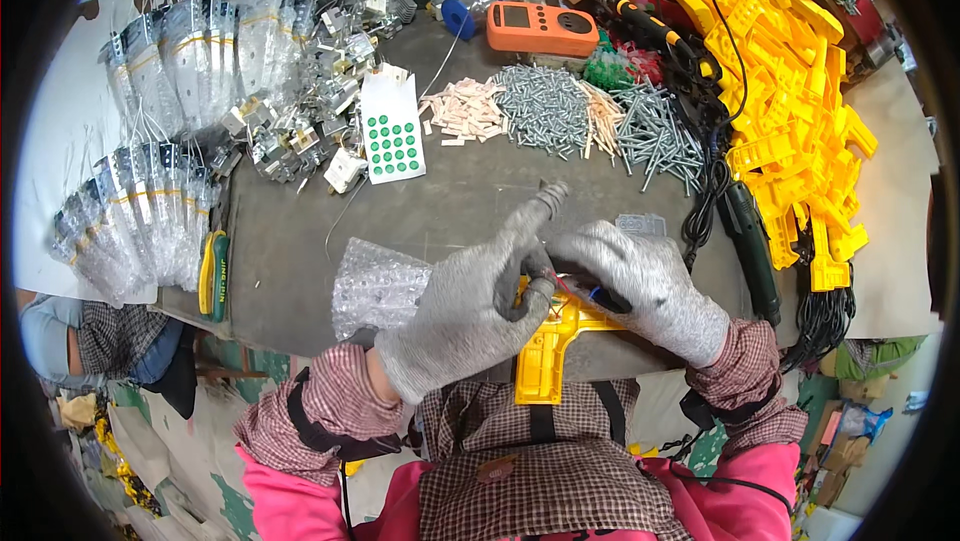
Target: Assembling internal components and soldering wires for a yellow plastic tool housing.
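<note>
Gloved, the left hand (478,303) curls its fingers around the top of a yellow plastic bracket (548,351) at the bench (300,271) edge, forefinger pointing out; the right hand (645,286) is closed on that same end, pinching thin red and blue wires (582,291); behind lie screws (545,106), then yellow parts (790,91).

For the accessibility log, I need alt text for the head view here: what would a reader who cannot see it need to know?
Two grey-gloved hands, left hand and right hand, meet over a yellow plastic part at the near edge of a dark worktable. Behind lie piles of screws, an orange meter, stacked yellow parts and bagged metal brackets.
</note>
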The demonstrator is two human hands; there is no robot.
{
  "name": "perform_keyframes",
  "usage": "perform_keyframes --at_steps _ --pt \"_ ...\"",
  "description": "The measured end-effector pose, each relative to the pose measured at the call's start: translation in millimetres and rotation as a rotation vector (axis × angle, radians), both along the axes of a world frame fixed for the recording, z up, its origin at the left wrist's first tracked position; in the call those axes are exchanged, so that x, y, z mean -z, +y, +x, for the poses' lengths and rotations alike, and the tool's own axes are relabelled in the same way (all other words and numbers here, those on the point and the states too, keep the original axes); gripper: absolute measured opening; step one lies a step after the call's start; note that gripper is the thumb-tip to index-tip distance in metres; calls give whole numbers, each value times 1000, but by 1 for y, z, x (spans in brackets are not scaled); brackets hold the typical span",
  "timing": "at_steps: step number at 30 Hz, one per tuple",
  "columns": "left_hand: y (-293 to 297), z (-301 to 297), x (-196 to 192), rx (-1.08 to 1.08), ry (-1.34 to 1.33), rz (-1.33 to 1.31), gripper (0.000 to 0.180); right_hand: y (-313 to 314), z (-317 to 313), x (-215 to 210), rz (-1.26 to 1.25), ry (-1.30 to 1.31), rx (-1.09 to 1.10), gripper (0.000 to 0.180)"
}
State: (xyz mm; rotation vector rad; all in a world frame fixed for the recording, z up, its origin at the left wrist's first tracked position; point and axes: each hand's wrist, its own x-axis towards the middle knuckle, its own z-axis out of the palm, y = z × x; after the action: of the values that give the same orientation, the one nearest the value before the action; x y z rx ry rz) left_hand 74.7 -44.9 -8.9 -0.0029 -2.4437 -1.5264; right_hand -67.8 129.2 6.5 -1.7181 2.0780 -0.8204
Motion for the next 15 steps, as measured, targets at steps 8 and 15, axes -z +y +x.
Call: perform_keyframes --at_steps 8,15 --pt "5 -4 -14 22 -91 -131 68 5 -7 13 -49 204 -66 28" --pt "7 -9 -28 37 -381 57 38 10 -15 -1 -118 -423 69 15"
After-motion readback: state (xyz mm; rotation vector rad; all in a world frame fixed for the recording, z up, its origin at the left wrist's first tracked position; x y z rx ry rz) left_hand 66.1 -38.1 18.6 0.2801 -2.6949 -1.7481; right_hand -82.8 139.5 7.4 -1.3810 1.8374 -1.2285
